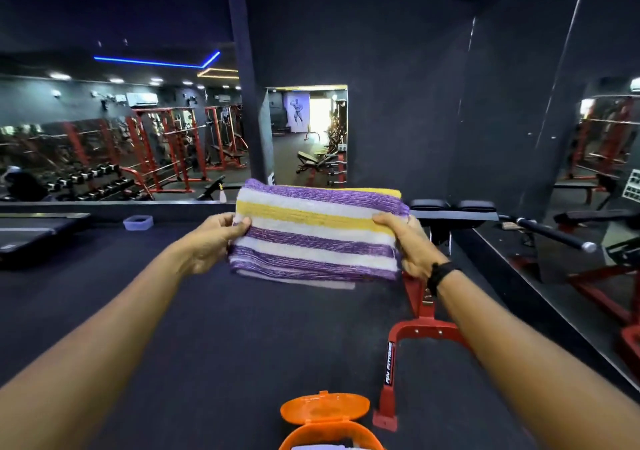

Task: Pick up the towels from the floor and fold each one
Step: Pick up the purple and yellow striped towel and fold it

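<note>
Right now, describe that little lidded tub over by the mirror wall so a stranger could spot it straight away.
Start at the big mirror wall on the left that reflects the red racks. Follow its bottom ledge to the black floor just below, left of the left hand. The small pale lilac container sits there alone, unlike the orange open-lidded box at the bottom edge.

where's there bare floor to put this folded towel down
Both hands, left hand and right hand, hold the striped towel up. The widest bare patch is the dark floor beneath the left arm, between the small clear tub and the orange container. The right is crowded by the red bench frame.
</note>
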The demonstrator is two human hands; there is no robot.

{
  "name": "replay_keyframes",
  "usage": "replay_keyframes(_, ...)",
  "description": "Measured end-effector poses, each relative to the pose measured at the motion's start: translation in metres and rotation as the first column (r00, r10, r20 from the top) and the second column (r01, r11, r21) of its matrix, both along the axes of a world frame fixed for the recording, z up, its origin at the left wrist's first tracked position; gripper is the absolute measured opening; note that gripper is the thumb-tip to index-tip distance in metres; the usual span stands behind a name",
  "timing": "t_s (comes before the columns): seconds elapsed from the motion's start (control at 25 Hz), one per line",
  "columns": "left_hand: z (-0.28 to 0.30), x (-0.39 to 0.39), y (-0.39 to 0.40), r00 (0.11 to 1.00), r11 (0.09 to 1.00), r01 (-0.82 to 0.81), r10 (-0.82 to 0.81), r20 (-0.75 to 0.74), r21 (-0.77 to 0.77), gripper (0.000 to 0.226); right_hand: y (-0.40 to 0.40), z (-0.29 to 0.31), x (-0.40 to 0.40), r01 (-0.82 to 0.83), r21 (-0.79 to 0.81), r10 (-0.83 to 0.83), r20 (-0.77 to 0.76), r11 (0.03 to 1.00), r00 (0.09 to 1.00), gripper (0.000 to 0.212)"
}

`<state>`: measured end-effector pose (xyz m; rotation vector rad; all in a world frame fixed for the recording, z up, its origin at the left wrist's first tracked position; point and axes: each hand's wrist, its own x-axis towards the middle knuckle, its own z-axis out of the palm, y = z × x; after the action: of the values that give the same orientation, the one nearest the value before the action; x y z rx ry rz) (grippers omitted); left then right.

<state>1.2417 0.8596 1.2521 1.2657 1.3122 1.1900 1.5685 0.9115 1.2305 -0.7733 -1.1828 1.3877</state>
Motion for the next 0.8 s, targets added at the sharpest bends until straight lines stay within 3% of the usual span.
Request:
replay_keyframes(0.12, -0.005, -0.005, -0.002, 0.994, 0.996, -0.048, 0.041, -0.097, -0.074, 0.038, 0.006, 0.025, -0.006, 0.111, 0.153, -0.142, 0.21, 0.982, 0.967, 0.026)
replay_keyframes(0.2, -0.006, -0.011, -0.001, 0.981, 0.99, -0.134, 0.128, -0.143, -0.033, 0.04, 0.011, 0.038, -0.01, 0.068, 0.237, -0.154, 0.368, 0.969, 0.917, 0.016)
replay_keyframes(0.24, -0.009, -0.012, -0.002, 0.969, 0.986, -0.167, 0.162, -0.188, -0.012, 0.04, 0.016, 0.04, -0.013, 0.036, 0.257, -0.155, 0.459, 0.966, 0.875, 0.022)
replay_keyframes(0.32, -0.023, -0.012, 0.0, 0.935, 0.973, -0.232, 0.227, -0.271, 0.015, 0.034, 0.029, 0.03, -0.022, -0.002, 0.258, -0.174, 0.657, 0.966, 0.734, 0.043)
replay_keyframes(0.4, -0.05, -0.012, 0.003, 0.911, 0.955, -0.295, 0.29, -0.295, 0.028, 0.026, 0.041, 0.002, -0.027, -0.042, 0.258, -0.193, 0.81, 0.965, 0.554, 0.046)
replay_keyframes(0.6, -0.151, -0.016, 0.007, 0.908, 0.969, -0.196, 0.121, -0.401, -0.152, 0.005, 0.055, -0.104, -0.01, 0.024, 0.098, -0.101, 0.955, 0.995, 0.28, 0.031)
replay_keyframes(0.8, -0.229, -0.03, 0.028, 0.903, 0.956, -0.095, -0.034, -0.429, -0.277, 0.018, 0.058, -0.194, 0.012, 0.202, -0.018, -0.013, 0.988, 0.979, 0.151, 0.029)
